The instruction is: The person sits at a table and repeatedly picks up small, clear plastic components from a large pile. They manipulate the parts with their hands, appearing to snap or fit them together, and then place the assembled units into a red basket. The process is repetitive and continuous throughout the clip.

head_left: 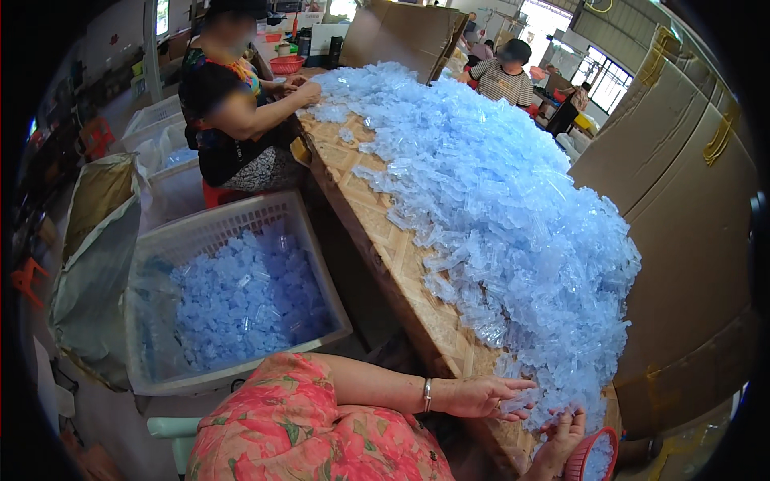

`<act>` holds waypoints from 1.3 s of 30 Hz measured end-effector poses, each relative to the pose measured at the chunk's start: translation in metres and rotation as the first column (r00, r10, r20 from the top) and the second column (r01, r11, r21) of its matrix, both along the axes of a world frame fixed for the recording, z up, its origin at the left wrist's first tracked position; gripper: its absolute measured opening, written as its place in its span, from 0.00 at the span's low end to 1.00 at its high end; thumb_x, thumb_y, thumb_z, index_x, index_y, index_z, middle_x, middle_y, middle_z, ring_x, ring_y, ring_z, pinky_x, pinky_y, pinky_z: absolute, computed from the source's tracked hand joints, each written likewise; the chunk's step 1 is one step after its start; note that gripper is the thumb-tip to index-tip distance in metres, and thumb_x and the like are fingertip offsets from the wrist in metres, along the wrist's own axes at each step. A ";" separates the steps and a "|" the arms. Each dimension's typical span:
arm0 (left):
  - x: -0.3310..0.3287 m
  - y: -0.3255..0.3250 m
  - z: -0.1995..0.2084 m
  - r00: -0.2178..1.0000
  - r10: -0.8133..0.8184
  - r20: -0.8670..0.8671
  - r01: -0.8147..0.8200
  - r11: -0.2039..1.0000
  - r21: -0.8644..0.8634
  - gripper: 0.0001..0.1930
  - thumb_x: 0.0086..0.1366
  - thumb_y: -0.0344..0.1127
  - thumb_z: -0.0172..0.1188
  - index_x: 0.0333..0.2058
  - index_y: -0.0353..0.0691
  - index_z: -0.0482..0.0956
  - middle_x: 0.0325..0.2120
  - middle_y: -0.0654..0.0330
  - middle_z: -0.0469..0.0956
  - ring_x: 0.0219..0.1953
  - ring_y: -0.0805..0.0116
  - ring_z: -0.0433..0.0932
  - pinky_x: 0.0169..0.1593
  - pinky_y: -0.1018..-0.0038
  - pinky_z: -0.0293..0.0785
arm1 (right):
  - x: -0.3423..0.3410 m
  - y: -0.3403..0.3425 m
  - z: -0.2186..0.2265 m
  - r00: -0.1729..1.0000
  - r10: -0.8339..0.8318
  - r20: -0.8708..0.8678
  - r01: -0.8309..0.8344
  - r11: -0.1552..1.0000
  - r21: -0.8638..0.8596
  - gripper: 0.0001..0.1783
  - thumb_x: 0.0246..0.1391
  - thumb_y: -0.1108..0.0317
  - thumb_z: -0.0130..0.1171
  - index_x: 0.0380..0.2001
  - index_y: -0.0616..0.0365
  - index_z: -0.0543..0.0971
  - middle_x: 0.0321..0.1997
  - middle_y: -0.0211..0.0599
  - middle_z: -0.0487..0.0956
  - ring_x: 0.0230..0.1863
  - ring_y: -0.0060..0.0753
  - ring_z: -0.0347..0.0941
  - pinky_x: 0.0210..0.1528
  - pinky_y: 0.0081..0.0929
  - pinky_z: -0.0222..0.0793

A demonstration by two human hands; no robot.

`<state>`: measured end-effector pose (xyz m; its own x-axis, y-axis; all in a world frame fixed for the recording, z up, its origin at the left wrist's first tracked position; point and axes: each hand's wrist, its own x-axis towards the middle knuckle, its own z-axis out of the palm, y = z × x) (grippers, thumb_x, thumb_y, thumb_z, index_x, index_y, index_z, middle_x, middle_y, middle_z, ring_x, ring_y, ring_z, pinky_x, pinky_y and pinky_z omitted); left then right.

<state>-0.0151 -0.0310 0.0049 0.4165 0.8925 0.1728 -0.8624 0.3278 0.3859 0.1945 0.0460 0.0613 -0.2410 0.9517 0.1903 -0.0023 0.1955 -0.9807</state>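
A big heap of pale blue, clear plastic pieces (513, 240) covers most of the wooden-patterned table (401, 248). At the heap's near end, my left hand (485, 396), with a bracelet at the wrist, is turned partly palm up. Its fingers are closed on a clear plastic piece (521, 398). Close to its right, my right hand (565, 438) has its fingers curled together at the edge of the heap; what they pinch is too small to make out. A red basket (613, 449) holding similar pieces stands right beside my right hand.
A large white crate (321, 276) of blue plastic pieces stands left of the table. Tall cardboard sheets (682, 232) wall the right side. One person (233, 104) sits working at the table's far left; another person in stripes (504, 80) is behind the heap.
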 end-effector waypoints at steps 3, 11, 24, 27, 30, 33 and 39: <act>-0.004 -0.005 0.003 1.000 0.026 0.018 -0.027 0.999 0.039 0.30 0.73 0.33 0.45 0.70 0.41 0.46 0.61 0.52 0.65 0.59 0.62 0.71 0.62 0.70 0.68 | 0.002 -0.007 -0.007 1.000 0.023 -0.019 -0.023 1.000 0.006 0.16 0.62 0.67 0.54 0.52 0.59 0.71 0.31 0.34 0.77 0.18 0.18 0.67 0.18 0.15 0.63; -0.010 -0.019 0.026 0.994 0.097 0.043 -0.101 0.989 0.106 0.30 0.73 0.31 0.46 0.70 0.39 0.47 0.60 0.50 0.65 0.59 0.62 0.70 0.64 0.69 0.66 | -0.007 -0.027 0.021 0.997 0.072 0.004 -0.072 0.988 0.133 0.19 0.62 0.72 0.52 0.56 0.61 0.69 0.32 0.34 0.78 0.19 0.17 0.67 0.18 0.14 0.63; -0.007 -0.037 0.026 0.982 0.182 0.053 -0.182 0.983 -0.005 0.30 0.70 0.32 0.50 0.67 0.36 0.52 0.60 0.48 0.66 0.61 0.55 0.68 0.66 0.61 0.61 | -0.038 -0.057 -0.002 0.995 0.058 -0.078 -0.067 0.992 -0.109 0.25 0.61 0.70 0.57 0.61 0.61 0.67 0.41 0.31 0.79 0.26 0.11 0.69 0.22 0.12 0.64; -0.006 -0.036 0.021 0.978 0.208 0.020 -0.206 0.977 -0.061 0.28 0.71 0.29 0.46 0.67 0.34 0.52 0.60 0.48 0.66 0.60 0.56 0.70 0.64 0.63 0.65 | -0.036 -0.059 -0.007 0.987 0.089 -0.137 -0.117 0.970 -0.212 0.28 0.61 0.68 0.58 0.62 0.63 0.66 0.42 0.32 0.79 0.25 0.12 0.71 0.23 0.13 0.67; -0.005 -0.033 0.016 0.973 0.230 -0.023 -0.231 0.968 -0.094 0.27 0.72 0.29 0.45 0.67 0.32 0.51 0.60 0.47 0.66 0.59 0.58 0.71 0.65 0.64 0.66 | -0.032 -0.059 -0.011 0.962 0.153 -0.227 -0.206 0.950 -0.234 0.31 0.60 0.66 0.59 0.63 0.66 0.62 0.43 0.34 0.79 0.26 0.14 0.73 0.25 0.13 0.70; -0.004 -0.034 0.017 0.969 0.242 -0.047 -0.246 0.964 -0.102 0.27 0.72 0.29 0.45 0.66 0.31 0.52 0.60 0.47 0.66 0.58 0.59 0.71 0.64 0.64 0.66 | -0.028 -0.060 -0.013 0.945 0.204 -0.256 -0.262 0.940 -0.220 0.36 0.59 0.64 0.60 0.65 0.68 0.59 0.46 0.38 0.78 0.29 0.17 0.75 0.28 0.15 0.72; -0.005 -0.035 0.015 0.961 0.269 -0.068 -0.273 0.960 -0.062 0.26 0.72 0.29 0.46 0.66 0.31 0.53 0.60 0.47 0.66 0.58 0.59 0.71 0.64 0.65 0.68 | -0.027 -0.065 -0.016 0.937 0.202 -0.286 -0.284 0.917 -0.280 0.32 0.61 0.63 0.58 0.62 0.67 0.62 0.44 0.38 0.79 0.30 0.21 0.77 0.31 0.17 0.75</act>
<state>-0.0205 -0.0662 0.0195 0.1651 0.9823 0.0881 -0.8992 0.1132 0.4225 0.1678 -0.0187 0.0457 -0.4566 0.8894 -0.0231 -0.2594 -0.1579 -0.9528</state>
